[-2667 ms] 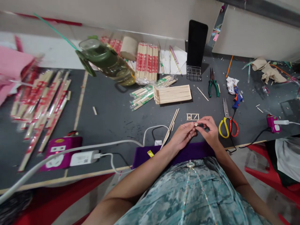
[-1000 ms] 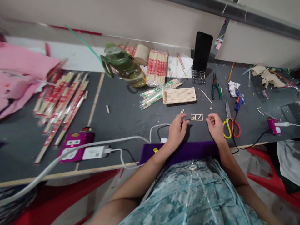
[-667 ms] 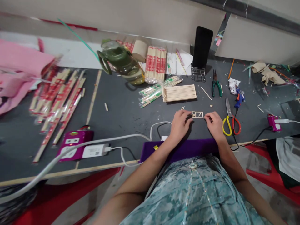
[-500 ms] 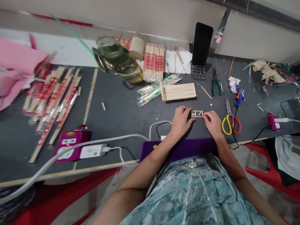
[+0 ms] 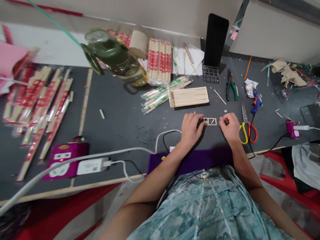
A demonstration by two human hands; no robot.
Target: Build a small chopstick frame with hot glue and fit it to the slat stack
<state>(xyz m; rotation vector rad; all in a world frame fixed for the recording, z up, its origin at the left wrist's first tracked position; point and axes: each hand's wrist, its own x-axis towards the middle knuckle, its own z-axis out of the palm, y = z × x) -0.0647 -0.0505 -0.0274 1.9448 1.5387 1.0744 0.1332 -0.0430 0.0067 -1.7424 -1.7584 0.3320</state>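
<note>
A small ladder-like frame of thin wooden sticks (image 5: 212, 121) lies flat on the dark table, with a slanted stick inside one section. My left hand (image 5: 192, 129) is at its left end, thumb and forefinger closed on that end. Just right of the frame, apart from it, my right hand (image 5: 230, 128) is curled with its fingers together; whether anything small is in them is hidden. Behind the frame stands a larger piece made of side-by-side sticks (image 5: 189, 97). Scissors (image 5: 245, 121) with yellow and red handles lie beside my right hand.
Green-handled pliers (image 5: 231, 87), a blue glue gun (image 5: 256, 103) and a phone on a wire stand (image 5: 215, 43) are farther back. A glass jug (image 5: 115, 58) stands near wrapped chopsticks (image 5: 159, 61). A white cable (image 5: 105, 152) crosses the table's left front, past a purple power adapter (image 5: 66, 156).
My right hand has let go of the frame's right end and drawn slightly right, curling. My left hand stays at the left end. The camera view has shifted a little.
</note>
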